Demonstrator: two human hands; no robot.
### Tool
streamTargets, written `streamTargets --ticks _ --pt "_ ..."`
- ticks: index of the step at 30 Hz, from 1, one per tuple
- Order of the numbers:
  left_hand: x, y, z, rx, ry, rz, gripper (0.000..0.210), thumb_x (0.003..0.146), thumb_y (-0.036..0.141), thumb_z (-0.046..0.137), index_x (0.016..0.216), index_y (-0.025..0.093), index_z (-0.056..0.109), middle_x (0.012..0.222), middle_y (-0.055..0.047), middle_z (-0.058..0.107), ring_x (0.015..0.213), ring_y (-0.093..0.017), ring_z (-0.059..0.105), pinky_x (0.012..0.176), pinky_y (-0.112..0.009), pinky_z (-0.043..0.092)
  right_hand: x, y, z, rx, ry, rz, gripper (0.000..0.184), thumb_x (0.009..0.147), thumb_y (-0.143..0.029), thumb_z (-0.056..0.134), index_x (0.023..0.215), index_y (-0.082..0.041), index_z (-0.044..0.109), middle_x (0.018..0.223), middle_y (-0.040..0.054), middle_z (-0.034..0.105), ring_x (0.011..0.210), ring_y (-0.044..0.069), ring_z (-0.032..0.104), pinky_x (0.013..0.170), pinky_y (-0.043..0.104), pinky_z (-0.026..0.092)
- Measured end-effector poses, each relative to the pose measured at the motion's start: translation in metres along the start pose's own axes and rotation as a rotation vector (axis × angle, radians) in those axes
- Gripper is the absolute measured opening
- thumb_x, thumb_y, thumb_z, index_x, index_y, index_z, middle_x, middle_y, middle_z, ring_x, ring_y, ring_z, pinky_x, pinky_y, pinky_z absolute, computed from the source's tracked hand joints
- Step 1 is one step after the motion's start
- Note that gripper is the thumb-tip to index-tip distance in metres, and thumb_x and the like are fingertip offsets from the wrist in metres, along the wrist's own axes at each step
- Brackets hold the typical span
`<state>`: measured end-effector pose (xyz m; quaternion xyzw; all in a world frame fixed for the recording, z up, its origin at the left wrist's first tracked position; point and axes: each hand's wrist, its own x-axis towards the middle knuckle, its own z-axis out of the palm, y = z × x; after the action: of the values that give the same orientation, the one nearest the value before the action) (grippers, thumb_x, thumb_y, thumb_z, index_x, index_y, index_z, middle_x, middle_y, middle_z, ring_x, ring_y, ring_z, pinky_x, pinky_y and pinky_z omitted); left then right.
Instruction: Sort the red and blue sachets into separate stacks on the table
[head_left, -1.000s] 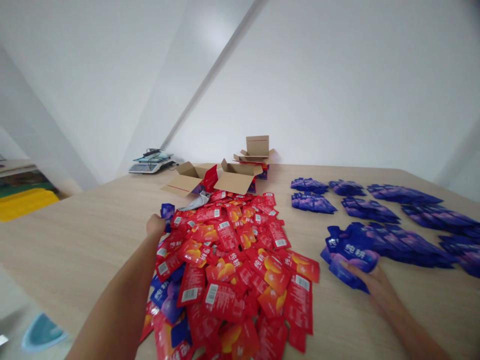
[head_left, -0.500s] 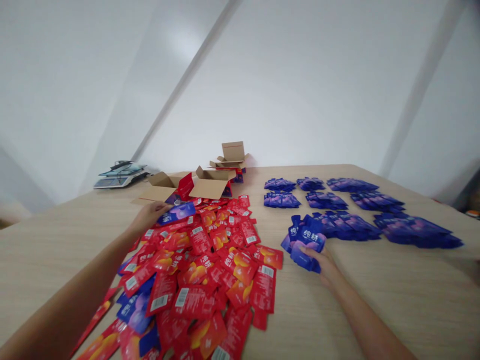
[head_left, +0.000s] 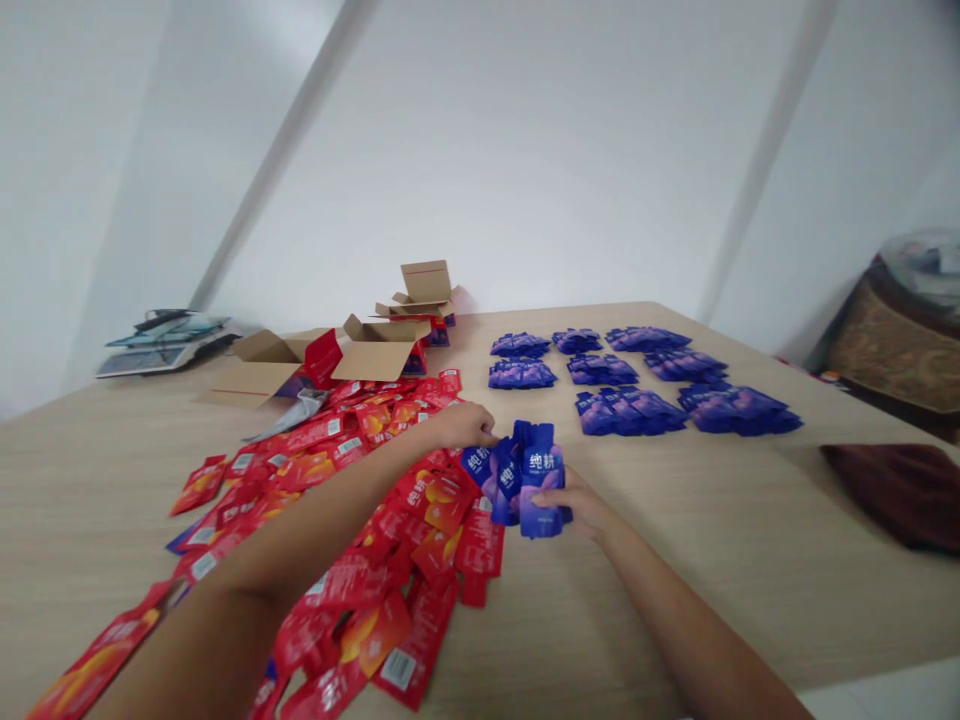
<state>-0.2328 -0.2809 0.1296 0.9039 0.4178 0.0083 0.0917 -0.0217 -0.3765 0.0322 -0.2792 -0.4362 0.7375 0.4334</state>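
My right hand (head_left: 579, 502) grips a small fanned bunch of blue-purple pouches (head_left: 541, 485) with white lettering, thumb on the front one. Close on its left, my left hand (head_left: 463, 426) has its fingers closed at the top of another blue pouch (head_left: 477, 463), which touches or overlaps the bunch. Below my left arm spreads a heap of red pouches (head_left: 439, 500) with orange pictures, partly hidden by the forearm. On the right of the table, more blue pouches lie in overlapping groups, among them a near group (head_left: 630, 411).
Open cardboard boxes (head_left: 382, 360) stand behind the red heap. A flat scale (head_left: 165, 355) with papers on it is at the far left. To the right lie a dark red cloth (head_left: 900, 490) and a brown patterned item (head_left: 900, 340) beyond the table edge.
My left hand has carried a blue pouch from the heap's far side rightward to the bunch in my right hand. The view has turned to the right, bringing the dark red cloth into sight.
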Motion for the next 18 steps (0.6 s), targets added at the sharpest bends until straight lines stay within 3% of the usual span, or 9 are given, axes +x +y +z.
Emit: streamTargets --ticks 3,6,10,15,18 --pt "0.014 0.015 0.002 0.026 -0.017 0.028 0.025 0.072 0.035 0.057 0.057 0.017 0.061 0.050 -0.002 0.054 0.045 -0.012 0.041 0.050 -0.027 0.027 0.001 0.002 -0.001 -0.041 -0.037 0.041 0.059 0.051 -0.023 0.082 0.106 -0.019 0.062 0.085 0.0034 0.074 0.077 0.024 0.070 0.078 0.040 0.054" --pt "0.020 0.022 0.003 -0.015 -0.017 0.038 0.037 0.078 0.044 0.052 0.055 0.017 0.059 0.047 -0.003 0.054 0.044 -0.013 0.041 0.049 -0.028 0.029 0.003 0.004 -0.001 -0.097 -0.062 0.043 0.060 0.050 -0.023 0.083 0.106 -0.020 0.063 0.088 0.0038 0.074 0.081 0.024 0.070 0.082 0.040 0.053" --pt "0.016 0.014 0.006 -0.175 0.063 -0.117 0.062 0.086 0.063 0.030 0.052 0.017 0.054 0.050 -0.006 0.055 0.048 -0.014 0.047 0.054 -0.028 0.036 0.007 0.007 -0.002 -0.144 -0.035 0.016 0.061 0.051 -0.022 0.083 0.109 -0.021 0.063 0.095 0.0030 0.073 0.091 0.025 0.068 0.088 0.041 0.051" --pt "-0.010 -0.032 -0.004 -0.225 0.167 -0.318 0.062 0.083 0.068 0.032 0.053 0.017 0.051 0.051 -0.003 0.050 0.053 -0.015 0.049 0.057 -0.027 0.036 0.012 0.011 -0.006 -0.150 0.078 0.029 0.055 0.049 -0.022 0.082 0.102 -0.021 0.067 0.088 0.0033 0.074 0.084 0.026 0.069 0.082 0.039 0.054" --pt "-0.040 -0.077 -0.028 -0.205 0.333 -0.606 0.058 0.084 0.063 0.036 0.055 0.016 0.053 0.051 -0.003 0.049 0.055 -0.016 0.049 0.056 -0.027 0.034 0.014 0.013 -0.011 -0.082 0.152 0.050 0.052 0.053 -0.022 0.081 0.103 -0.021 0.065 0.086 0.0046 0.075 0.078 0.026 0.071 0.076 0.039 0.057"
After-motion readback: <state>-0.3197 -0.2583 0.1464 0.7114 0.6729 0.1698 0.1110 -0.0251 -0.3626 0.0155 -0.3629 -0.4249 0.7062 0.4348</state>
